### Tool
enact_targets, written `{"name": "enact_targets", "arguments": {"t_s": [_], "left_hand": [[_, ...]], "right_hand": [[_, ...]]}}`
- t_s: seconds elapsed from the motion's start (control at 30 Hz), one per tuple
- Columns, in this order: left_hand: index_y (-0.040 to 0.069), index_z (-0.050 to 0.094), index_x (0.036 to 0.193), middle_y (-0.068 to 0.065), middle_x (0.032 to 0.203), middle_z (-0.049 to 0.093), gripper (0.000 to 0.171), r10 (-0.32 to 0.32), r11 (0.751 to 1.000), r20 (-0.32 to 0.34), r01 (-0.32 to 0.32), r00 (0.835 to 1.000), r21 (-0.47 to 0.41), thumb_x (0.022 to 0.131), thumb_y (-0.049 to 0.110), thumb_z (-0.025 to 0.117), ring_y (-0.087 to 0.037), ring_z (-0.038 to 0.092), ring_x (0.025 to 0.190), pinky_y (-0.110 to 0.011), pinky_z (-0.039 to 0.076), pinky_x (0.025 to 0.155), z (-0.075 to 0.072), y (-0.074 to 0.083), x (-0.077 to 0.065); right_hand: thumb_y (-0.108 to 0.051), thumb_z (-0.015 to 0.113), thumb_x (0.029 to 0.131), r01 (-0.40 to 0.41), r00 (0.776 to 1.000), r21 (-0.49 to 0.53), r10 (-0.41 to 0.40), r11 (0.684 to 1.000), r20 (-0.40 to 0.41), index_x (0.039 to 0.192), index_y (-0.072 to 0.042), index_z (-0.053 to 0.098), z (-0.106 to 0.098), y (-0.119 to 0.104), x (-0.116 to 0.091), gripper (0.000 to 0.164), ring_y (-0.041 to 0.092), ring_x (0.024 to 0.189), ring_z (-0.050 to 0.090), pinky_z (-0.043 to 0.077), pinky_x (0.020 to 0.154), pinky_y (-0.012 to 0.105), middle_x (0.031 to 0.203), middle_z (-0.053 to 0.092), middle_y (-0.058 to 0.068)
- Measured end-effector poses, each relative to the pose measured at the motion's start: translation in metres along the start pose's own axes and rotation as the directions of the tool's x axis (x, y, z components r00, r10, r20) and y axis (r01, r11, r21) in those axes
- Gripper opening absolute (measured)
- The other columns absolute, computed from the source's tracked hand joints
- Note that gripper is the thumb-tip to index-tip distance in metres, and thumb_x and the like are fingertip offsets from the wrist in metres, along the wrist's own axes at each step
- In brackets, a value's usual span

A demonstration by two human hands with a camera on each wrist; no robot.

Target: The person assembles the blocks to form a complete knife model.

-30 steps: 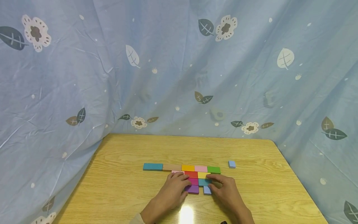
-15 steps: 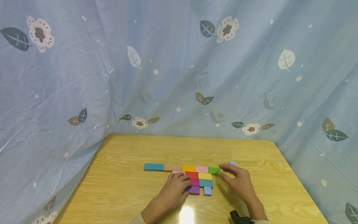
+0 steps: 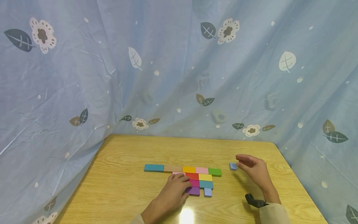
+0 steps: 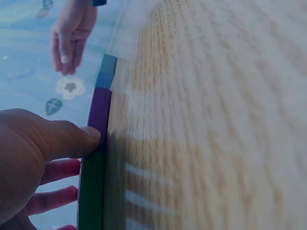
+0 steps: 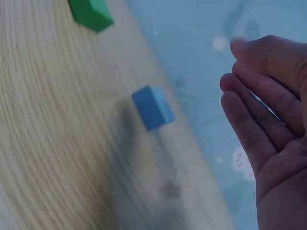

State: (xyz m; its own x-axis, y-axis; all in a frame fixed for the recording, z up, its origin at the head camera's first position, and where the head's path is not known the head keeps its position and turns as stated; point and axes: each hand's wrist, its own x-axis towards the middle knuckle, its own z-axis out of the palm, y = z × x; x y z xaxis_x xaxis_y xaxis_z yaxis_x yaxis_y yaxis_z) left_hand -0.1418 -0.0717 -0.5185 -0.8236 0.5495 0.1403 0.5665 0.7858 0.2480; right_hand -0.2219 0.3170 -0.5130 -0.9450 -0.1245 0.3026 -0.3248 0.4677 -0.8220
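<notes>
A flat patch of coloured blocks lies in the middle of the table, with a red block [image 3: 192, 176], a yellow block [image 3: 205, 177] and a purple block [image 3: 193, 191] among them. My left hand [image 3: 173, 189] rests over the patch's left side and hides part of it. In the left wrist view, its thumb touches the purple block [image 4: 100, 112] near a dark green block [image 4: 92, 191]. My right hand [image 3: 254, 169] hovers beside a small light blue block [image 3: 233, 166], holding nothing. The right wrist view shows its fingers apart from that blue block [image 5: 152, 108].
Behind the patch runs a row with a teal block [image 3: 153, 168], a tan block [image 3: 172, 168] and a green block [image 3: 214, 172]. Another small light blue block [image 3: 208, 192] sits at the patch's front. A patterned blue curtain [image 3: 167, 77] surrounds the table [image 3: 120, 193].
My right hand has left the patch's right side and moved right and away from me to the lone light blue block. My left hand has stayed in place.
</notes>
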Motion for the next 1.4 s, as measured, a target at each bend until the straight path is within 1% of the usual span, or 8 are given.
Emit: {"name": "enact_targets", "arguments": {"t_s": [0.23, 0.47, 0.57, 0.7, 0.83, 1.07, 1.2, 1.4], "left_hand": [[0.026, 0.082, 0.126, 0.001, 0.148, 0.071, 0.027, 0.004, 1.0, -0.008, -0.004, 1.0, 0.004, 0.099, 0.025, 0.081, -0.029, 0.06, 0.144, -0.06, 0.049, 0.117, 0.002, 0.0, 0.0], [0.026, 0.081, 0.127, 0.001, 0.149, 0.071, 0.028, 0.002, 1.0, -0.005, -0.002, 1.0, 0.008, 0.099, 0.027, 0.082, -0.028, 0.06, 0.145, -0.059, 0.048, 0.118, 0.002, 0.002, 0.0], [0.026, 0.081, 0.127, 0.001, 0.149, 0.071, 0.028, 0.004, 1.0, -0.009, -0.004, 1.0, 0.016, 0.099, 0.027, 0.082, -0.028, 0.06, 0.145, -0.059, 0.049, 0.118, 0.001, 0.002, 0.0], [0.026, 0.081, 0.128, 0.001, 0.15, 0.07, 0.029, 0.0, 1.0, -0.006, 0.0, 1.0, 0.02, 0.099, 0.027, 0.082, -0.028, 0.059, 0.145, -0.058, 0.048, 0.118, 0.0, 0.001, 0.0], [0.026, 0.081, 0.129, 0.001, 0.151, 0.07, 0.029, -0.004, 1.0, -0.001, 0.004, 1.0, 0.013, 0.1, 0.028, 0.081, -0.028, 0.059, 0.146, -0.058, 0.047, 0.12, 0.0, 0.001, 0.0], [0.025, 0.081, 0.127, 0.001, 0.149, 0.07, 0.028, -0.003, 1.0, -0.002, 0.003, 1.0, 0.003, 0.099, 0.027, 0.081, -0.028, 0.059, 0.146, -0.057, 0.047, 0.119, 0.002, 0.0, 0.0], [0.025, 0.081, 0.127, 0.0, 0.149, 0.071, 0.027, 0.0, 1.0, -0.004, 0.0, 1.0, 0.004, 0.099, 0.027, 0.082, -0.028, 0.059, 0.145, -0.058, 0.048, 0.119, 0.002, 0.0, 0.0], [0.026, 0.081, 0.126, 0.001, 0.148, 0.071, 0.028, 0.005, 1.0, -0.013, -0.005, 1.0, 0.01, 0.098, 0.026, 0.083, -0.028, 0.06, 0.144, -0.059, 0.048, 0.118, 0.001, -0.001, 0.0]], "right_hand": [[-0.015, 0.081, 0.101, -0.053, 0.998, 0.073, 0.05, 0.996, 0.038, 0.136, 0.001, 0.074, 0.003, 0.022, 0.004, 0.039, 0.003, 0.115, 0.076, 0.059, 0.092, 0.014, 0.135, 0.074, 0.028], [-0.01, 0.081, 0.1, -0.117, 0.99, 0.137, 0.104, 0.984, 0.096, 0.141, 0.004, 0.069, 0.007, 0.039, 0.003, 0.045, -0.005, 0.116, 0.073, 0.059, 0.094, 0.014, 0.141, 0.069, 0.032], [-0.008, 0.08, 0.101, -0.12, 0.988, 0.154, 0.104, 0.981, 0.111, 0.143, 0.004, 0.068, 0.008, 0.043, 0.004, 0.045, -0.004, 0.118, 0.072, 0.059, 0.095, 0.015, 0.143, 0.068, 0.032], [-0.007, 0.078, 0.101, -0.101, 0.989, 0.15, 0.084, 0.983, 0.119, 0.143, 0.003, 0.068, 0.008, 0.046, 0.004, 0.043, -0.004, 0.119, 0.071, 0.059, 0.095, 0.016, 0.143, 0.068, 0.032], [-0.006, 0.078, 0.101, -0.109, 0.989, 0.156, 0.09, 0.982, 0.121, 0.141, 0.003, 0.069, 0.009, 0.047, 0.004, 0.042, -0.005, 0.118, 0.071, 0.06, 0.095, 0.016, 0.142, 0.068, 0.032], [-0.005, 0.079, 0.1, -0.147, 0.984, 0.15, 0.128, 0.978, 0.125, 0.142, 0.002, 0.069, 0.01, 0.046, 0.003, 0.043, -0.005, 0.119, 0.071, 0.058, 0.097, 0.014, 0.144, 0.067, 0.031], [-0.004, 0.079, 0.099, -0.148, 0.986, 0.133, 0.136, 0.98, 0.1, 0.139, 0.003, 0.071, 0.012, 0.045, 0.003, 0.041, -0.006, 0.117, 0.071, 0.058, 0.095, 0.013, 0.142, 0.069, 0.03], [-0.006, 0.08, 0.1, -0.122, 0.992, 0.096, 0.118, 0.988, 0.043, 0.136, 0.002, 0.073, 0.016, 0.043, 0.002, 0.038, -0.006, 0.114, 0.072, 0.058, 0.094, 0.012, 0.137, 0.073, 0.028]]}}
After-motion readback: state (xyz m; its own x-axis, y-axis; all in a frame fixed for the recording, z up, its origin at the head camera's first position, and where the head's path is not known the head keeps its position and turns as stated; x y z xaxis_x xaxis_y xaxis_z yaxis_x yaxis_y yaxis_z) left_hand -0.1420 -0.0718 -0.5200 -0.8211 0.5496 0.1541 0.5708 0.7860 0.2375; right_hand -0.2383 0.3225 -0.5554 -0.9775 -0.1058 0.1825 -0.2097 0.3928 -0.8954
